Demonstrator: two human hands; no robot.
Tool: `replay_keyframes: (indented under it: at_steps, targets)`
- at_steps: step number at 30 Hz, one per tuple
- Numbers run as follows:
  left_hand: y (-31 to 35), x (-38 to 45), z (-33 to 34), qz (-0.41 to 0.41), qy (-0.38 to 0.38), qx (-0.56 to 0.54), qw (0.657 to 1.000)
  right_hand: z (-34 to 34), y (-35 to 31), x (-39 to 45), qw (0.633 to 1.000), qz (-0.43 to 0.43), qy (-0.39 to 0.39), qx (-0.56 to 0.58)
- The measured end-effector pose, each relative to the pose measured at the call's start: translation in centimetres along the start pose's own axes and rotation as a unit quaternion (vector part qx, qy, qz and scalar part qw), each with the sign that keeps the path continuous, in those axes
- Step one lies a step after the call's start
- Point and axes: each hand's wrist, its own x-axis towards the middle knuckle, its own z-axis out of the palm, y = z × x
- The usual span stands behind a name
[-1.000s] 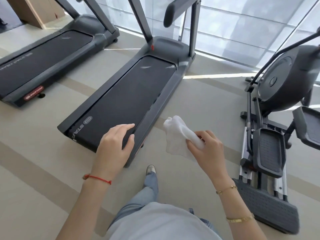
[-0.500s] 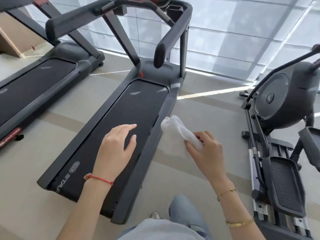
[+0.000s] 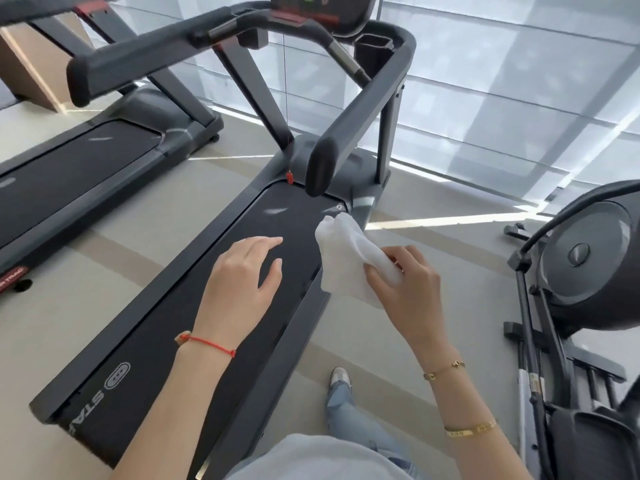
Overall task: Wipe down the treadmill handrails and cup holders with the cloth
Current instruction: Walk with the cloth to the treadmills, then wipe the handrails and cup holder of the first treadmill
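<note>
A dark grey treadmill (image 3: 194,327) stretches ahead of me, its belt running from the lower left up to the console. Its right handrail (image 3: 363,112) slopes down to a rounded end above the belt. The left handrail (image 3: 145,53) reaches out to the upper left. A square cup holder (image 3: 375,43) sits at the right of the console. My right hand (image 3: 405,285) grips a crumpled white cloth (image 3: 346,261) in the air beside the belt's right edge. My left hand (image 3: 242,282) hovers over the belt, fingers relaxed and holding nothing.
A second treadmill (image 3: 86,161) stands to the left. An elliptical trainer (image 3: 585,271) crowds the right side. Glass window panels (image 3: 519,98) run behind the machines. My foot (image 3: 341,377) is on the beige floor right of the treadmill.
I have walked closer; the console, both handrails and the cup holder have come into view. Both hands keep the same pose, the right still holding the cloth.
</note>
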Motion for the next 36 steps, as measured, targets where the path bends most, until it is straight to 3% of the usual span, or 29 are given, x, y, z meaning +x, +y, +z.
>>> replay_keyframes:
  at_steps: [8, 18, 22, 27, 30, 32, 36]
  targets:
    - [2.2, 12.3, 4.1, -0.050, 0.042, 0.016, 0.998, 1.1, 2.7, 15.8, 0.996, -0.083, -0.014, 0.013]
    - [1.4, 21.2, 6.5, -0.090, 0.067, 0.019, 0.994, 6.2, 3.1, 30.1, 0.982, -0.190, 0.016, -0.004]
    - [0.8, 23.1, 7.5, -0.096, 0.043, 0.013, 0.994, 8.3, 4.2, 32.6, 0.956, -0.271, -0.086, -0.075]
    - [0.4, 24.8, 8.4, -0.089, 0.021, -0.005, 0.996, 8.7, 4.6, 35.2, 0.869, -0.425, -0.236, -0.091]
    - [0.5, 25.3, 8.8, -0.093, 0.019, -0.020, 0.995, 8.6, 3.9, 36.7, 0.848, -0.415, -0.328, -0.045]
    - [0.6, 25.3, 9.1, -0.103, 0.021, -0.025, 0.994, 9.1, 3.5, 37.0, 0.845, -0.406, -0.343, -0.052]
    - [0.9, 25.6, 9.5, -0.127, 0.038, -0.020, 0.991, 10.5, 3.8, 37.2, 0.855, -0.433, -0.282, -0.036]
